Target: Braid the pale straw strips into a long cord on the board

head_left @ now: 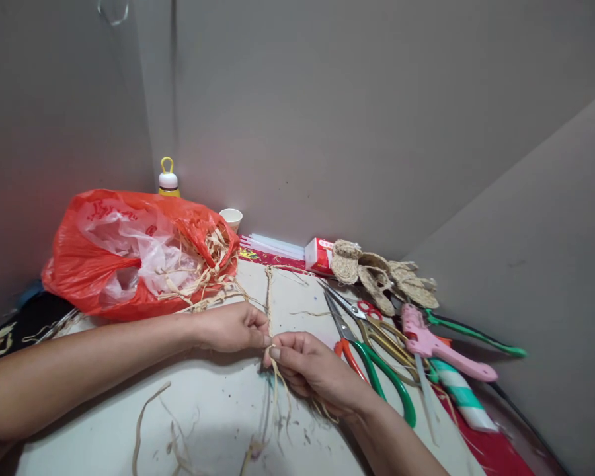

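Note:
My left hand (pixel 235 326) and my right hand (pixel 313 369) meet at the middle of the white table (pixel 213 403). Both pinch a thin braided straw cord (pixel 268 294) that runs away from me toward the back of the table. Loose straw ends (pixel 279 390) hang below my fingers. The fingers of both hands are closed on the straw where the braid ends.
A red plastic bag (pixel 129 248) spilling straw lies at back left, with a yellow bottle (pixel 168 178) and a paper cup (pixel 231 217) behind it. At right lie scissors (pixel 371 360), a pink glue gun (pixel 439 344), small woven straw pieces (pixel 377 274) and a red box (pixel 318 254). Grey walls enclose the table.

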Action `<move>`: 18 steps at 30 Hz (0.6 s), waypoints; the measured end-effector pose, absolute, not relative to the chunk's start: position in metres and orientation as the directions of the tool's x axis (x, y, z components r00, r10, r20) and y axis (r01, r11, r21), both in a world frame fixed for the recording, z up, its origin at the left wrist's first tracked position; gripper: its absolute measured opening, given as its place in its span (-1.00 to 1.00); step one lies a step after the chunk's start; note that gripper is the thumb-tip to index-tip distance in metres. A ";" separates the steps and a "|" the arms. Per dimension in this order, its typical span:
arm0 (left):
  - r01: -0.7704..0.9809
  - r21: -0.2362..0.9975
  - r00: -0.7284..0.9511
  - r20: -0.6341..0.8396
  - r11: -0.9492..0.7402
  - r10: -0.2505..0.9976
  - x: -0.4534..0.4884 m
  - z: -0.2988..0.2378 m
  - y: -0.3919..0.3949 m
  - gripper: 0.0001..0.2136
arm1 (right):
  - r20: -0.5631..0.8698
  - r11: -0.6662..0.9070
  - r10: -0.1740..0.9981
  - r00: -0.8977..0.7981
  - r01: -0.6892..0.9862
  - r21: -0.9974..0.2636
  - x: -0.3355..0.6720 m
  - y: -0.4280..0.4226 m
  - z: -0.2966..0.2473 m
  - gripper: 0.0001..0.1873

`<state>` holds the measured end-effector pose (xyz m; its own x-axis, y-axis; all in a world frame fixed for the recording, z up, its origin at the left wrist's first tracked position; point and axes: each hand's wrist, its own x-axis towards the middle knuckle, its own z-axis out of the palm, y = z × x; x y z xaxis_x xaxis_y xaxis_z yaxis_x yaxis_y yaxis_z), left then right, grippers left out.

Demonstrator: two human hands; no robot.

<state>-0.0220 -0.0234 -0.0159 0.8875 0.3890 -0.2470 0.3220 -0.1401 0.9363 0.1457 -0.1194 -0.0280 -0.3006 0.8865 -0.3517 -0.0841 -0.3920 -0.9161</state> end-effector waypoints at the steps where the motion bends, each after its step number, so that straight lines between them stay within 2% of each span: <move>1: 0.327 0.933 0.883 -0.247 -0.147 0.398 -0.022 -0.015 -0.023 -0.77 | -0.355 -0.393 0.886 -0.298 -0.078 -0.916 0.146 -0.119 -0.028 -0.70; 7: 0.368 0.928 0.837 -0.301 -0.064 0.458 -0.021 -0.017 -0.024 -0.77 | -0.368 -0.392 0.886 -0.283 -0.033 -0.919 0.146 -0.120 -0.028 -0.68; 10: 0.378 0.923 0.827 -0.370 0.069 0.424 -0.021 -0.015 -0.024 -0.73 | -0.370 -0.387 0.889 -0.269 -0.014 -0.922 0.146 -0.120 -0.028 -0.70; 14: 0.401 0.872 0.820 -0.478 0.279 0.314 -0.020 -0.013 -0.024 -0.63 | -0.383 -0.392 0.887 -0.260 0.019 -0.920 0.146 -0.121 -0.026 -0.71; 18: 0.407 0.859 0.786 -0.503 0.310 0.360 -0.019 -0.015 -0.024 -0.67 | -0.391 -0.384 0.887 -0.245 0.076 -0.920 0.144 -0.121 -0.023 -0.70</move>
